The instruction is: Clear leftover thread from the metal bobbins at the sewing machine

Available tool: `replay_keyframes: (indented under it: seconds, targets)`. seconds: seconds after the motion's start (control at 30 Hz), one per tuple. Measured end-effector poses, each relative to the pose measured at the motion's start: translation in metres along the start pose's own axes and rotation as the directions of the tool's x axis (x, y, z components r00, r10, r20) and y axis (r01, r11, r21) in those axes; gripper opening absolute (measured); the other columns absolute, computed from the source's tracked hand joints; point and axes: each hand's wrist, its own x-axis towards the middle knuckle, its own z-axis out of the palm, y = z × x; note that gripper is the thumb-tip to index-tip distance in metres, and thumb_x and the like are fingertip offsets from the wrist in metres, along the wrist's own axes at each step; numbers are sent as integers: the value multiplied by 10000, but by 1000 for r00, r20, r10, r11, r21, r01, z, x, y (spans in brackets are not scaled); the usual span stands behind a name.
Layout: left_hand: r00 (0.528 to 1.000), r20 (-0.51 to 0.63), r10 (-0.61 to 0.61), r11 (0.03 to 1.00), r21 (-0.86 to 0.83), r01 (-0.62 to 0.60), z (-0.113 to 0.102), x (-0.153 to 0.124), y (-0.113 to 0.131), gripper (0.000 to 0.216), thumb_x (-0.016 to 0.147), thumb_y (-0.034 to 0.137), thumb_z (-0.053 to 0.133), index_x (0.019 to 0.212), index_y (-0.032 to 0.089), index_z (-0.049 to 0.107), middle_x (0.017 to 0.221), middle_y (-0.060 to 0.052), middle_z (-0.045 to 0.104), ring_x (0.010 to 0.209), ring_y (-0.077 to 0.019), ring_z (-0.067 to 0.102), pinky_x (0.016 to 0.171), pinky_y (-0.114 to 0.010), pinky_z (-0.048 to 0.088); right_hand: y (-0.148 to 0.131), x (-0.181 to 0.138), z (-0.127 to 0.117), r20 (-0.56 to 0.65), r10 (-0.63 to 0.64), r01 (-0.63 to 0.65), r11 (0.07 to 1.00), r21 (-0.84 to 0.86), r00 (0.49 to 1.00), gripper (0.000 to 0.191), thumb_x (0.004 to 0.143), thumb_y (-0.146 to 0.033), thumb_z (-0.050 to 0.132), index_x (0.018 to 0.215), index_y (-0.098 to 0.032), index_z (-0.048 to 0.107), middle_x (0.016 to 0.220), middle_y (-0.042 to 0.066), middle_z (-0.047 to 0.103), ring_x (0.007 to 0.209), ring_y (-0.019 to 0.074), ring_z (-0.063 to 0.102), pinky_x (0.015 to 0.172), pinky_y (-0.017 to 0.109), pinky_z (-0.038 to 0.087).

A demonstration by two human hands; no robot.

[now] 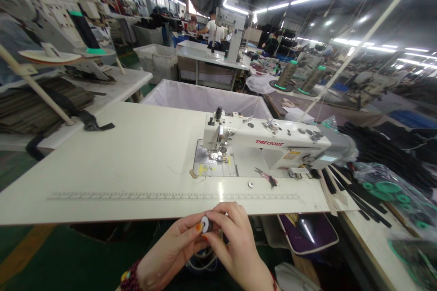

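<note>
Between the fingertips of both hands is a small bobbin (pixel 205 224) with a pale round face and a dark rim, just off the table's front edge. My left hand (pixel 177 243) pinches it from the left, thumb against its face. Closed on its right side, my right hand (pixel 234 236) grips it with thumb and fingers; part of the bobbin is hidden behind them. Beyond the hands stands a white sewing machine (pixel 269 143) on the white table (pixel 136 154). A second bobbin (pixel 251 184) lies by small thread snips (pixel 266 177) in front of the machine.
A ruler strip (pixel 170 196) runs along the table's front. Behind the table is a lined bin (pixel 208 95). Black straps (pixel 358 195) and a plastic bag of green-ended spools (pixel 392 191) lie at the right. A purple case (pixel 309 234) sits below the table edge. People work farther back.
</note>
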Motion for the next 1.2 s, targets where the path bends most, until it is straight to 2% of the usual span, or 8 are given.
replay_keyframes:
  seconds: [0.2, 0.37, 0.67, 0.8, 0.97, 1.2]
  targets:
    - [999, 43, -19, 996, -83, 22, -4, -3, -5, 297, 915, 159, 505, 1160, 165, 672, 1113, -130, 688, 1080, -243, 605, 985, -383, 427, -1, 0, -1, -7, 18, -18, 1000, 7, 1000, 304, 849, -192, 620, 1137, -265, 560, 1025, 48, 570, 932, 214, 532, 801, 376, 449]
    - [999, 43, -15, 990, -142, 20, -6, -2, -7, 293, 922, 186, 503, 1165, 158, 664, 1107, -134, 684, 1048, -220, 620, 966, -336, 433, 4, -1, 3, -30, 58, -55, 994, 91, 998, 295, 832, -153, 618, 1105, -258, 579, 1012, 46, 557, 929, 211, 528, 803, 373, 451]
    - [998, -56, 35, 996, -84, -40, -10, 4, -15, 225, 920, 214, 518, 1080, 157, 665, 1045, -103, 665, 985, -182, 600, 934, -304, 446, 7, -3, 11, 1, 156, -149, 941, 303, 988, 347, 832, -100, 593, 1136, -263, 565, 1073, 51, 550, 1010, 202, 536, 883, 347, 478]
    - [994, -88, 58, 996, -69, -65, -10, 5, -15, 193, 916, 229, 529, 1052, 182, 658, 1036, -82, 643, 970, -176, 581, 908, -303, 456, 9, -9, 15, -34, 176, -156, 934, 320, 984, 420, 837, -101, 585, 1213, -282, 529, 1107, 58, 548, 1022, 205, 543, 885, 352, 488]
    - [986, -136, 94, 993, -62, -103, -10, 7, -15, 142, 889, 229, 576, 990, 181, 663, 946, -48, 609, 895, -149, 549, 900, -300, 456, 10, -12, 17, -117, 165, -119, 938, 325, 979, 369, 856, -126, 570, 1193, -275, 546, 1051, 54, 557, 937, 190, 565, 816, 334, 506]
    - [981, -144, 130, 992, 29, -127, -7, 7, -15, 117, 875, 259, 602, 952, 182, 645, 934, -51, 625, 913, -170, 569, 868, -299, 459, 10, -12, 23, -116, 157, -110, 935, 337, 981, 349, 852, -106, 560, 1157, -275, 571, 999, 40, 566, 900, 175, 566, 783, 316, 499]
